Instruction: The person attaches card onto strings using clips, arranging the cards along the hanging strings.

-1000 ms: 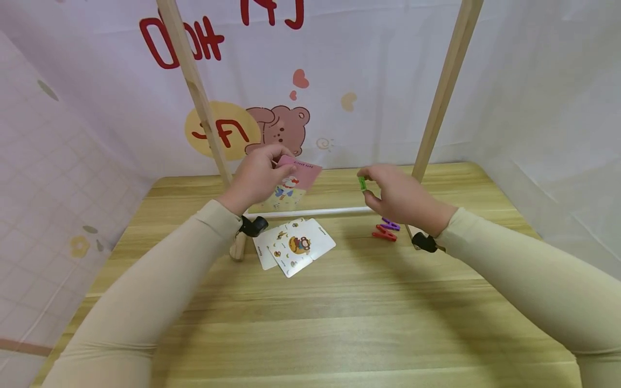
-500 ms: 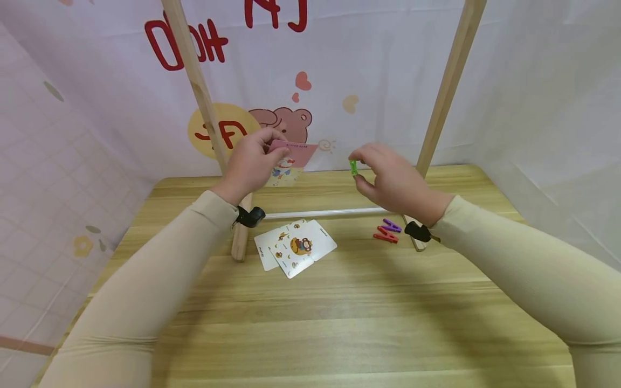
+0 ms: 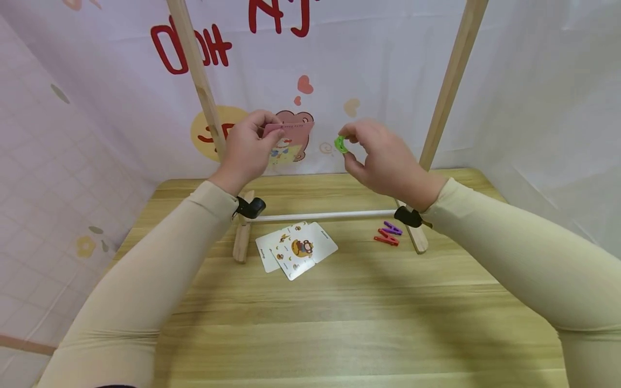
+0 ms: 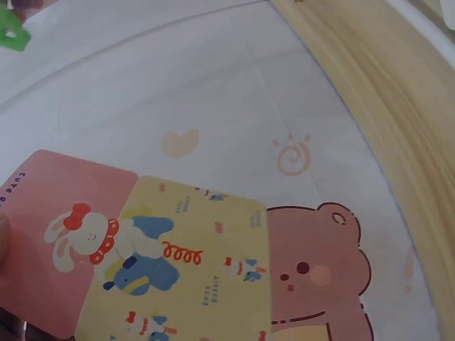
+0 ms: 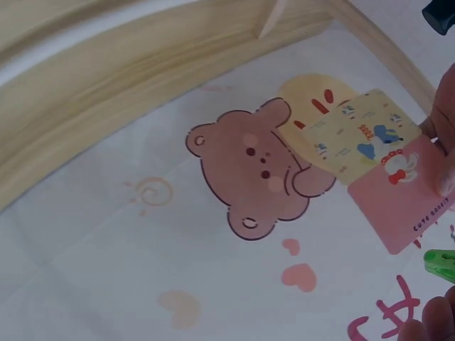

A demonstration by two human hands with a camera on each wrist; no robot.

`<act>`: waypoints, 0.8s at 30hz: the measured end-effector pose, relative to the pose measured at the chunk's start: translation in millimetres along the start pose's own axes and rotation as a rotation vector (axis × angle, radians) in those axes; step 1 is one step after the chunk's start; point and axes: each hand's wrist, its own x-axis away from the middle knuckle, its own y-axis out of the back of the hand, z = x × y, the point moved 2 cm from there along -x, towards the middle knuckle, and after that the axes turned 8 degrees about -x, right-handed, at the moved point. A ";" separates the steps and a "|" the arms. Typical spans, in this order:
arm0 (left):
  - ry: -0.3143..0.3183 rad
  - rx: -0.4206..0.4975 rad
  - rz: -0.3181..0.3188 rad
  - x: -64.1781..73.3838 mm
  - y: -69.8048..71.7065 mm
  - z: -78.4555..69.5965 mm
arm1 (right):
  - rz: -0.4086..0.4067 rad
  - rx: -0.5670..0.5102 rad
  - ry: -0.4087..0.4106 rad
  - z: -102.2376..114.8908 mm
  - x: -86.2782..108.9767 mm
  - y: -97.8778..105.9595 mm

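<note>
My left hand (image 3: pixel 246 148) pinches a pink-and-yellow card (image 3: pixel 289 141) by its pink end, up above the table. In the left wrist view the card (image 4: pixel 170 249) shows a white rabbit with a red bow and a blue figure. My right hand (image 3: pixel 383 159) holds a small green clothespin (image 3: pixel 340 144) between thumb and fingertips, a short way to the right of the card. At the right edge of the right wrist view, the clothespin (image 5: pixel 441 263) appears just below the card's pink end. Both hands are raised between the two wooden posts.
On the table (image 3: pixel 310 334), white cards (image 3: pixel 297 249) with a monkey picture overlap left of centre. A red clothespin (image 3: pixel 386 237) and a purple clothespin (image 3: pixel 393 228) lie at right. A wooden post (image 3: pixel 196 73) and another post (image 3: pixel 453 75) flank a low white rod (image 3: pixel 325 216).
Both hands have risen, the left carrying the card and the right the green clothespin. The right hand has also moved left, nearer the card. The things on the table stay put.
</note>
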 end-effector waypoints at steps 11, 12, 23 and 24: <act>-0.049 0.047 -0.107 -9.8 8.6 -15.9 | -0.100 -0.017 0.043 17.3 -35.0 16.0; -0.056 0.050 -0.122 -11.3 9.8 -17.4 | -0.108 -0.017 0.042 19.3 -39.2 18.4; -0.073 0.090 -0.231 -26.9 22.8 -32.4 | -0.204 0.022 0.148 33.1 -81.8 40.7; -0.071 0.095 -0.235 -28.0 24.1 -33.9 | -0.212 0.034 0.171 33.9 -84.9 42.3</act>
